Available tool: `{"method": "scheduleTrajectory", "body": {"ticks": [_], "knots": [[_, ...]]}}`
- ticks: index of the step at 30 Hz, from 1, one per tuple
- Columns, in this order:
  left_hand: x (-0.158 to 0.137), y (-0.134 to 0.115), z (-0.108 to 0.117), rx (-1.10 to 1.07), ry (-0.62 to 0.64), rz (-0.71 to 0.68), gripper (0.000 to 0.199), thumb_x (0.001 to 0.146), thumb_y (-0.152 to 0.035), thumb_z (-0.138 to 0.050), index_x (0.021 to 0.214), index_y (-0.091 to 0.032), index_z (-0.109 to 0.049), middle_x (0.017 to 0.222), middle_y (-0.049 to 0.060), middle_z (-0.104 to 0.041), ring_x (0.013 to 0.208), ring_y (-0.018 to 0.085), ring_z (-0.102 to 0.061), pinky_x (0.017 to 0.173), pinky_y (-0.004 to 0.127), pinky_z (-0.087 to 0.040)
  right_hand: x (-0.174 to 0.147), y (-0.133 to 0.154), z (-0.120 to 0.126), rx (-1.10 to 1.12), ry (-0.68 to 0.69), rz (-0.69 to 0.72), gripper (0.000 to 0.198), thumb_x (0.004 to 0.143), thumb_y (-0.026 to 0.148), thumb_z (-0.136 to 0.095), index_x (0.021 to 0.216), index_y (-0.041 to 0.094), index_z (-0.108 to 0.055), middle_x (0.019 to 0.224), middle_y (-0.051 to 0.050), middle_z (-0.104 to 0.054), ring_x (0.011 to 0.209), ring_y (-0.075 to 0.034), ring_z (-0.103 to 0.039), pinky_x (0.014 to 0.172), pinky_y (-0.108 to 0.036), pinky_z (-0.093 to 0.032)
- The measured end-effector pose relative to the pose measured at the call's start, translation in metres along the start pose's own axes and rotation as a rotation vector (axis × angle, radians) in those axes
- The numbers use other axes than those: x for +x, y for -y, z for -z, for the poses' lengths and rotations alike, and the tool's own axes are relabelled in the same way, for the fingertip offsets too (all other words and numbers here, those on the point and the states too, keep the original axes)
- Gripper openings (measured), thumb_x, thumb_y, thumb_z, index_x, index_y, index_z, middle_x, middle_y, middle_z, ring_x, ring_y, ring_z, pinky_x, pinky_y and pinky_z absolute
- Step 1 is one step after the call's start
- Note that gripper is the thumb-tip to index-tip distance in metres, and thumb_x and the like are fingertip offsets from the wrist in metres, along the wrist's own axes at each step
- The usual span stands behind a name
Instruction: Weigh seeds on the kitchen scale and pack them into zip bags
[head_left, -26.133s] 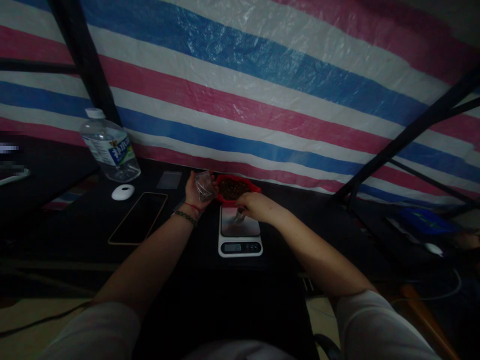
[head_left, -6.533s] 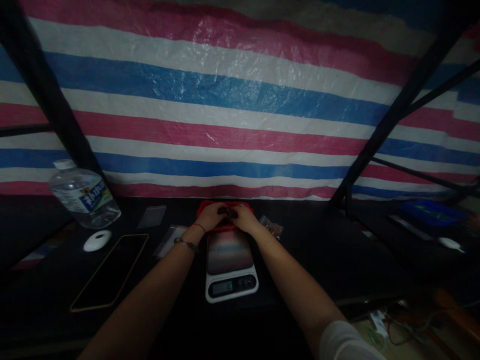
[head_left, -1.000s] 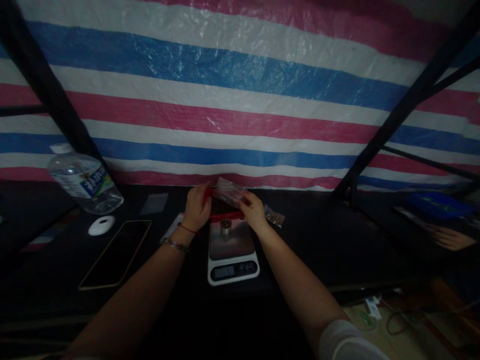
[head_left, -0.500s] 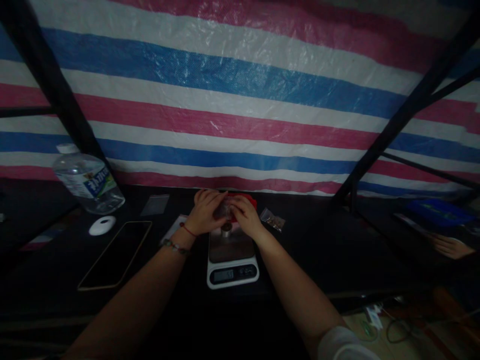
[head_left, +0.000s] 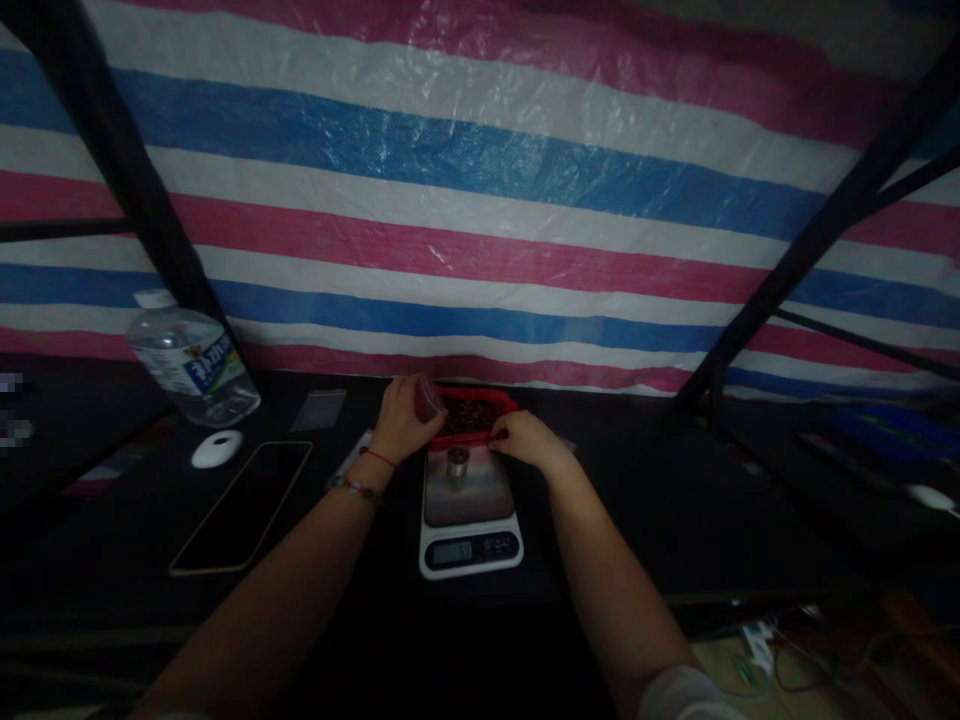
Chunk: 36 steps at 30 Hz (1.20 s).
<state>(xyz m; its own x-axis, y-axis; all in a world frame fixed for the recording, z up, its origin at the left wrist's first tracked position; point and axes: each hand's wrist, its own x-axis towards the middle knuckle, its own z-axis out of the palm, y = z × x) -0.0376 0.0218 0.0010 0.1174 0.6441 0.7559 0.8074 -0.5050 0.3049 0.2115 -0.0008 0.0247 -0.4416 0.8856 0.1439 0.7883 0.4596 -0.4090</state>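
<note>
My left hand (head_left: 407, 420) grips a small clear plastic bag (head_left: 430, 399) at the left end of a red tray (head_left: 459, 440). Many small brown pieces (head_left: 476, 408) lie in the tray, too small to name. At the tray's front right corner, my right hand (head_left: 527, 438) has its fingertips pinched together; what they hold, if anything, I cannot make out. In front of the tray stands a white digital scale (head_left: 471, 558) with a lit display. A small metal cup (head_left: 457, 462) rests on its plate, with contents I cannot make out.
To the left are a water bottle (head_left: 196, 365), a white mouse-shaped object (head_left: 217, 449), a phone (head_left: 244, 508) and a flat clear bag (head_left: 319, 409). A blue container (head_left: 889, 435) sits far right. Black frame bars (head_left: 757, 305) slant up on both sides. Striped sheeting (head_left: 480, 220) hangs behind.
My hands were together over the tray with the plastic bag; they have parted. My right hand moved right to the tray's corner, largely covering a small filled bag. Another person's hand has left the right side.
</note>
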Motion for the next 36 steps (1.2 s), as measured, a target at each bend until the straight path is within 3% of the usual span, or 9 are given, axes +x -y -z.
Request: {"method": "scheduleTrajectory", "body": {"ticks": [4,9,12,15,19,23,25,29,36], "knots": [[-0.001,-0.001,-0.002,-0.003,0.017,0.010,0.067,0.069,-0.041,-0.068,0.124,-0.012,-0.046,0.117,0.016,-0.056,0.112,0.033,-0.052,0.100,0.048,-0.041,0.001,0.008,-0.002,-0.022,-0.014,0.041,0.012,0.073,0.017,-0.067,0.076,0.023,-0.076,0.073,-0.002,-0.072,0.066,-0.016,-0.063,0.063,-0.025,-0.043],[-0.002,-0.001,-0.006,-0.013,0.040,0.011,0.064,0.070,-0.040,-0.067,0.123,-0.011,-0.046,0.114,0.016,-0.057,0.109,0.033,-0.054,0.097,0.047,-0.043,0.013,0.013,-0.016,-0.084,-0.231,0.053,0.019,0.085,0.018,-0.057,0.093,0.019,-0.075,0.093,-0.010,-0.071,0.087,-0.020,-0.064,0.080,-0.029,-0.045],[-0.002,0.001,-0.008,-0.008,0.040,0.023,0.063,0.071,-0.040,-0.066,0.124,-0.013,-0.046,0.114,0.016,-0.057,0.109,0.033,-0.054,0.097,0.047,-0.043,0.015,0.015,-0.020,0.002,-0.277,0.064,0.026,0.090,0.018,-0.050,0.104,0.018,-0.072,0.099,-0.011,-0.069,0.091,-0.019,-0.063,0.084,-0.030,-0.046],[-0.002,0.003,-0.009,0.007,0.027,0.042,0.061,0.071,-0.040,-0.065,0.123,-0.013,-0.047,0.113,0.015,-0.058,0.108,0.033,-0.055,0.096,0.046,-0.043,0.009,0.022,-0.014,0.202,-0.186,0.208,0.024,0.088,0.027,-0.058,0.108,0.020,-0.070,0.101,-0.008,-0.069,0.094,-0.018,-0.062,0.085,-0.031,-0.047],[-0.002,0.003,-0.008,0.009,0.007,0.059,0.058,0.072,-0.039,-0.064,0.122,-0.014,-0.048,0.111,0.015,-0.059,0.107,0.032,-0.056,0.094,0.046,-0.044,-0.001,0.035,-0.007,0.270,0.021,0.332,0.048,0.065,0.033,-0.081,0.110,0.024,-0.069,0.108,-0.006,-0.069,0.101,-0.022,-0.062,0.089,-0.034,-0.046],[-0.001,0.002,-0.008,0.011,0.010,0.080,0.058,0.072,-0.037,-0.063,0.122,-0.014,-0.048,0.111,0.015,-0.059,0.106,0.032,-0.056,0.094,0.046,-0.044,-0.001,0.040,-0.011,0.262,-0.019,0.383,0.038,0.067,0.028,-0.077,0.105,0.023,-0.071,0.101,-0.004,-0.071,0.097,-0.021,-0.063,0.088,-0.033,-0.046],[-0.001,0.002,-0.008,0.005,0.011,0.085,0.058,0.072,-0.037,-0.062,0.122,-0.013,-0.048,0.111,0.015,-0.059,0.106,0.032,-0.056,0.094,0.046,-0.044,0.003,0.038,-0.015,0.295,-0.164,0.360,0.036,0.071,0.023,-0.073,0.107,0.022,-0.070,0.104,-0.006,-0.069,0.099,-0.020,-0.062,0.090,-0.034,-0.046],[-0.001,0.002,-0.008,-0.035,0.029,0.052,0.056,0.074,-0.036,-0.060,0.122,-0.010,-0.049,0.113,0.017,-0.060,0.107,0.031,-0.056,0.096,0.045,-0.044,0.015,0.023,-0.025,0.290,-0.416,0.162,0.042,0.073,0.019,-0.067,0.115,0.019,-0.065,0.112,-0.010,-0.064,0.105,-0.021,-0.059,0.095,-0.038,-0.045],[-0.002,0.004,-0.008,-0.047,0.042,0.017,0.057,0.074,-0.036,-0.060,0.123,-0.010,-0.049,0.116,0.016,-0.061,0.107,0.030,-0.058,0.096,0.043,-0.045,0.025,0.001,-0.036,0.261,-0.409,0.050,0.054,0.073,0.016,-0.065,0.126,0.018,-0.058,0.121,-0.012,-0.062,0.116,-0.023,-0.055,0.103,-0.041,-0.041]]}}
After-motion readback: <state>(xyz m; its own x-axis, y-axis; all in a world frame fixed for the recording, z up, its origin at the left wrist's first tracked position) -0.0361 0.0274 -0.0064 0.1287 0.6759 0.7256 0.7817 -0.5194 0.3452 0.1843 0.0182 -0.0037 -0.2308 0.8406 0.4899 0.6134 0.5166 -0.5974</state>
